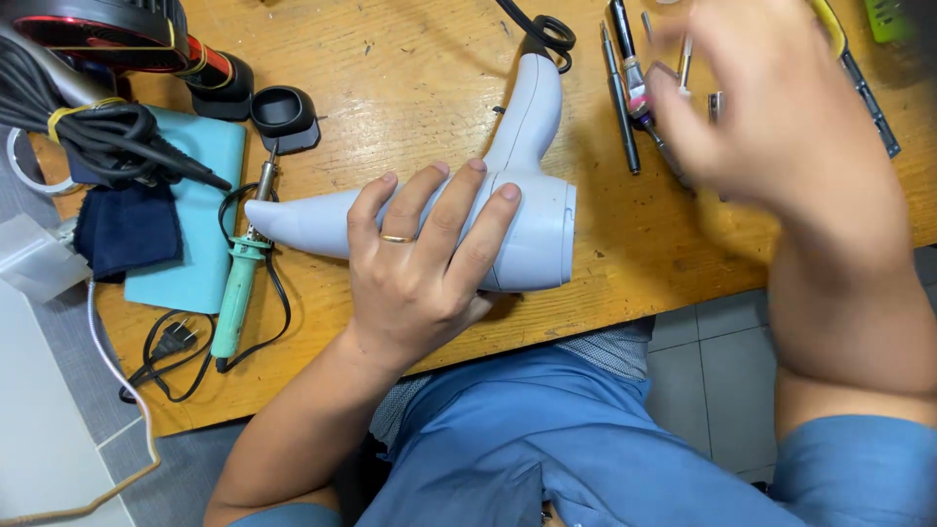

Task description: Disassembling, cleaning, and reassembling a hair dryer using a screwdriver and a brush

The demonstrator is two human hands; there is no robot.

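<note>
the left hand (pixel 422 273) lies flat over the barrel of a pale hair dryer (pixel 532 229), fingers spread and curled over its top, pinning it on its side near the front edge of the wooden table (pixel 410 59). the nozzle points left, the handle runs up and away, its black cord (pixel 542 27) coiled at the far end. the right hand (pixel 781 107) hovers blurred above a row of tools (pixel 625 98) (pens, drivers and the like) at the far right; i cannot tell how far open it is or whether it has anything in its grip.

judging from this, the step in hand is steadying the dryer while a tool is picked; the next move calls for a sure choice among thin, close-lying shafts without loosening the left hand's hold.

no package, label or sign reads clearly. left of the dryer lies a green soldering iron (pixel 237 293) on its black cord, beside a teal mat (pixel 200 224) with a dark blue cloth (pixel 127 229) on it. a black and red dryer (pixel 117 34) and a bundled black cable (pixel 107 137) sit at the far left corner.
</note>
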